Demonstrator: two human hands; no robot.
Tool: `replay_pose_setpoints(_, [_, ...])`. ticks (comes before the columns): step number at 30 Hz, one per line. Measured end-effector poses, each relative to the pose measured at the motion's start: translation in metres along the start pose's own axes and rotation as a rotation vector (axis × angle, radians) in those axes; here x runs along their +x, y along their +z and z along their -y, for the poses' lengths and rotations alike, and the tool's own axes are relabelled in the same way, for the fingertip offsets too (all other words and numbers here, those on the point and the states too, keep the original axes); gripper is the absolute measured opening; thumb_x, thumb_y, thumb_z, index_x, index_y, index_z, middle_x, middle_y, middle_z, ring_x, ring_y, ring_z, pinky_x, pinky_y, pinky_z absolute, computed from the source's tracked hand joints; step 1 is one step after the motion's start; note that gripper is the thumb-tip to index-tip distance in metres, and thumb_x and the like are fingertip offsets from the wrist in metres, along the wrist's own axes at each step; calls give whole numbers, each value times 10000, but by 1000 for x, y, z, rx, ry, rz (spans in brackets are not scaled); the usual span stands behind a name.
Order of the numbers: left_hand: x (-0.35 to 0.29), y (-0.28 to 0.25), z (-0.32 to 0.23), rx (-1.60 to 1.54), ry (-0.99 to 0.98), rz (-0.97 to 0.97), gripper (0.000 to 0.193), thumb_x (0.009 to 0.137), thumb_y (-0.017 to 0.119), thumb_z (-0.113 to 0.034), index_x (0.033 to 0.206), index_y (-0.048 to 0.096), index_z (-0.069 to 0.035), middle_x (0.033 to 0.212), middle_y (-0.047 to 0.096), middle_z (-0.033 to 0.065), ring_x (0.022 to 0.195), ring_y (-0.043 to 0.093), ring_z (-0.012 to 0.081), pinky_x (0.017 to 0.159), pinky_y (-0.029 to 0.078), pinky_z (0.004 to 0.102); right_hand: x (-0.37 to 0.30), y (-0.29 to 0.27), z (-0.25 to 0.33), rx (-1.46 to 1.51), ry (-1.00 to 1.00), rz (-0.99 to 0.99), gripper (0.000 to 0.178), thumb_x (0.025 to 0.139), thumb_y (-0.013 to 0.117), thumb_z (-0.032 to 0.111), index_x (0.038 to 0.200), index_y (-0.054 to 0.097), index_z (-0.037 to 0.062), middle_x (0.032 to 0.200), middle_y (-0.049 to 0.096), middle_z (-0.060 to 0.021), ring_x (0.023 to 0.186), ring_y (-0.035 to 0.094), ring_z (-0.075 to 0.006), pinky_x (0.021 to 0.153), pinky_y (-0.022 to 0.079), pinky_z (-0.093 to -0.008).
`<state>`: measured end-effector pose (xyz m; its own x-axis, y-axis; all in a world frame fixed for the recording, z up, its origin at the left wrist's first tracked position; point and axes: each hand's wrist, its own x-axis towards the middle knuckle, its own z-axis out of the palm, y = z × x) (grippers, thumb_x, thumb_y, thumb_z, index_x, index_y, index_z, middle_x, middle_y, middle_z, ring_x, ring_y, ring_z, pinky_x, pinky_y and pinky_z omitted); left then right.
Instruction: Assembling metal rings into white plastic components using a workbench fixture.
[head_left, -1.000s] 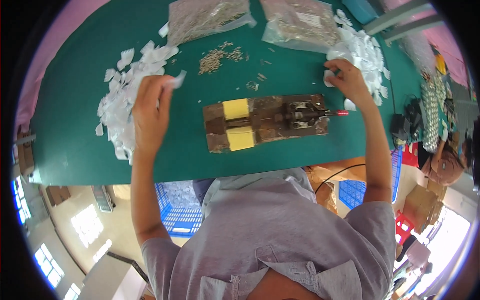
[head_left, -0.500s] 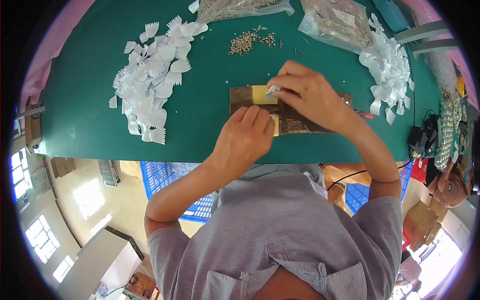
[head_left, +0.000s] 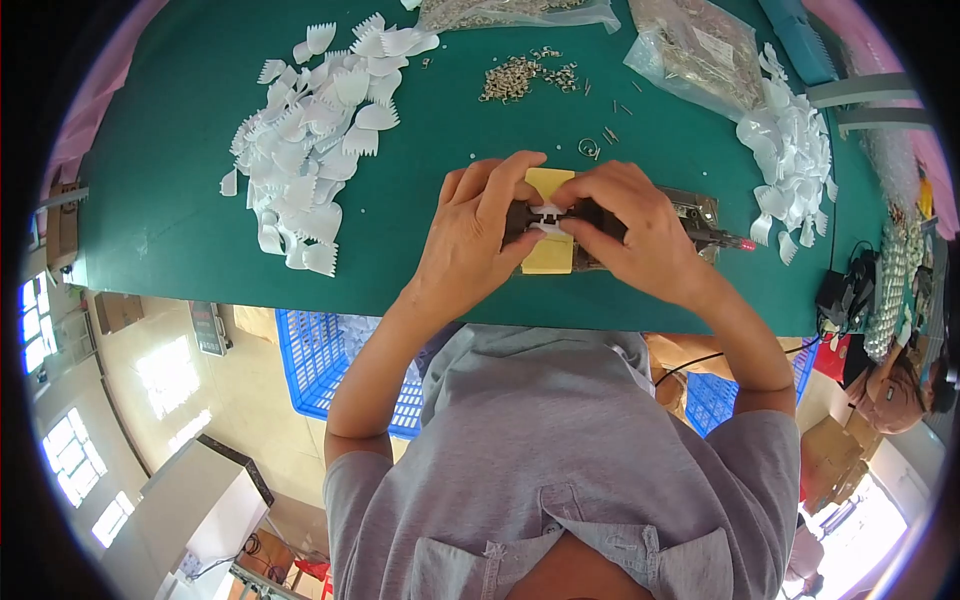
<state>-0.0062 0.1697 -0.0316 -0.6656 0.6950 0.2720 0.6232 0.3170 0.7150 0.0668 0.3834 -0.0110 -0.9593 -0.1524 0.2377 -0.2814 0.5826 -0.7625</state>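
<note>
White toothed plastic pieces (head_left: 549, 218), which look like hair-claw halves, meet over a jig (head_left: 690, 205) wrapped in brown tape with a yellow strip (head_left: 546, 260). My left hand (head_left: 472, 228) pinches their left side between thumb and fingers. On the right side, my right hand (head_left: 632, 228) grips them the same way. Both hands rest low over the jig, thumbs toward me. My fingers partly cover the pieces, so how they join cannot be made out. At the jig's right end sits a metal lever with a red tip (head_left: 745, 244).
Loose white toothed pieces lie heaped at left (head_left: 305, 150) and right (head_left: 795, 150). Beyond the jig are a pile of small metal springs (head_left: 510, 78), a few pins (head_left: 610, 135) and a metal ring (head_left: 589, 148). Bags of metal parts (head_left: 700, 50) lie at the far edge.
My right hand has come down, and my left hand has moved up beside it. Both now hold the white pieces together over the jig. The ring and nearby pins have come into sight.
</note>
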Motion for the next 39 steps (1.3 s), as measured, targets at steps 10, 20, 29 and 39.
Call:
replay_pose_setpoints(10, [3, 5, 12, -10, 110, 13, 316, 763, 863, -58, 1054, 737, -58, 1072, 711, 86, 1127, 616, 304, 952, 497, 422, -7, 11, -1, -266, -161, -153, 216, 756, 839, 32, 886, 670, 64, 961, 695, -40, 873, 673, -254, 769, 513, -393])
replay_pose_setpoints(20, [-2, 20, 26, -94, 118, -46, 321, 748, 875, -94, 1039, 742, -70, 1052, 721, 74, 1096, 624, 292, 931, 510, 404, 45, -64, -106, -455, 432, -58, 130, 884, 760, 200, 928, 740, 79, 935, 745, -74, 864, 744, -250, 778, 573, -408])
replay_pose_setpoints(29, [-1, 20, 30, -216, 71, -48, 322, 745, 867, -92, 1047, 756, -76, 1005, 696, 57, 1048, 608, 286, 899, 509, 407, 48, -48, -82, -329, 319, 79, 110, 884, 717, 124, 893, 669, 25, 856, 717, -93, 811, 724, -248, 771, 578, -366])
replay_pose_setpoints(39, [2, 20, 36, -265, 69, -20, 334, 682, 854, -103, 996, 743, -87, 970, 679, 35, 1049, 603, 291, 931, 491, 414, 19, -17, 11, -140, 29, 180, 131, 876, 735, 24, 953, 632, 48, 818, 674, -55, 798, 673, -235, 707, 565, -369])
